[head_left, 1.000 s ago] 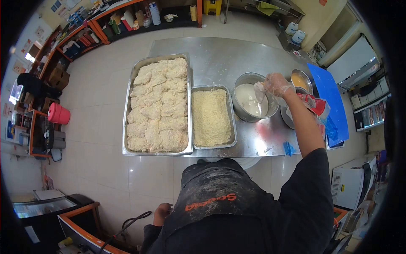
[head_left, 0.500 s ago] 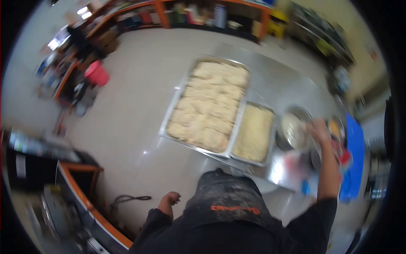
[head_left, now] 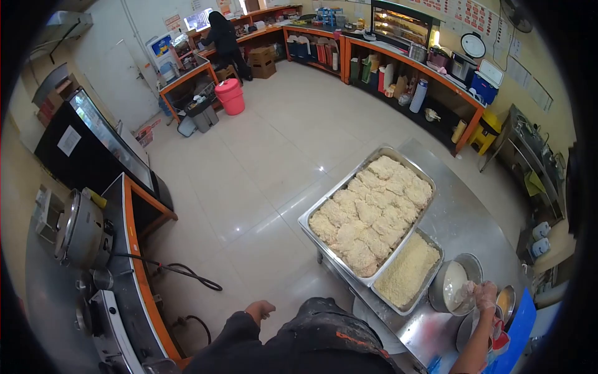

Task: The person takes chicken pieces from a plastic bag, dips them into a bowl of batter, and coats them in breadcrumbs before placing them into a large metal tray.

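Note:
My right hand (head_left: 484,295), in a clear glove, holds a batter-coated piece over a metal bowl of white batter (head_left: 450,278) at the right end of a steel table (head_left: 464,218). Left of the bowl is a small tray of breadcrumbs (head_left: 408,269). Beyond that stands a large tray (head_left: 309,219) filled with several breaded pieces (head_left: 370,215). My left hand (head_left: 260,310) is bare and hangs at my side, fingers loosely apart, holding nothing and well away from the table.
A bowl of orange liquid (head_left: 503,303) and a blue board (head_left: 518,330) lie right of the batter bowl. A counter with a pot (head_left: 78,229) is at my left, with a cable (head_left: 180,271) on the floor. Far back are a red bucket (head_left: 230,96) and a person in dark clothes (head_left: 221,34).
The view has swung left and up, so the room now fills the frame and the table sits at lower right. My right hand stays over the batter bowl; my left hand stays at my side.

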A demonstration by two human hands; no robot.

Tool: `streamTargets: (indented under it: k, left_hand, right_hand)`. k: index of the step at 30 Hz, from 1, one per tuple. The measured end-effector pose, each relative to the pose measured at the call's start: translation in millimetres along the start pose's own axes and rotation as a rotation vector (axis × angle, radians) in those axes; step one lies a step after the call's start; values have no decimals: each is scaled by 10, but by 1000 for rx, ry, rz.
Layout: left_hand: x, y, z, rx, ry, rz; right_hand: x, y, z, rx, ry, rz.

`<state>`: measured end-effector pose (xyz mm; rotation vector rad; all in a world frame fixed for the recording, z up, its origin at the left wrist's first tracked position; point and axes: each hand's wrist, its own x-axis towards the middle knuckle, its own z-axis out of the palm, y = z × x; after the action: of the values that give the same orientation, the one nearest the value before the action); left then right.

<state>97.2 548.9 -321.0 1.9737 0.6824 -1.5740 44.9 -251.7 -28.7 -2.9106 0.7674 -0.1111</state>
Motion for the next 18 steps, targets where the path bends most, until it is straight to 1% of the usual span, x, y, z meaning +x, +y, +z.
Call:
streamTargets:
  k: [1,2,3,5,6,8,9,10,11,12,13,14,15,16,17,18]
  left_hand:
    - [43,-66,64,-12,-17,10]
    - [64,-111,120,-55,-17,-38]
    - [86,-92,97,-101,-9,-81]
    - [105,-119,63,-104,-7,-92]
    - [111,-125,36,-106,-7,-87]
    - [-41,-69,-10,-73,5,-88]
    - [-33,-56,-12,-79,-3,-84]
    - [-25,-56,-19,-102,-3,-79]
    - [-34,-74,-73,-133,5,-75]
    - [-109,-58,-125,-132,-11,-63]
    - [-239,-11,-130,-123,-32,-50]
    - [-288,19,-114,-107,-62,-37]
    - [-235,44,-136,37,-90,38]
    - [-81,25,-200,173,-125,116]
    - [78,-1,-252,211,-157,143]
    - [238,-33,-301,249,-188,171]
  right_hand:
    - [7,30,40,-32,-14,-32]
    - [-26,72,53,-65,-38,-66]
    - [-17,118,36,-35,-46,-25]
    - [31,251,-38,30,-42,74]
    - [171,523,205,-154,35,-119]
    - [14,645,272,-298,-12,-219]
    - [-53,294,-34,-163,-80,8]
    - [6,652,227,-113,143,-82]
    - [-64,236,-82,-66,89,-53]
    - [-61,76,-191,-1,-39,35]
    - [-60,-10,-208,-60,-36,98]
    - [-79,-9,-228,-93,5,108]
    - [-89,18,-205,-53,41,91]
    - [-122,-243,-386,-58,-108,211]
    - [-97,-118,-255,-156,-70,62]
    - [-128,-129,-307,-96,-44,89]
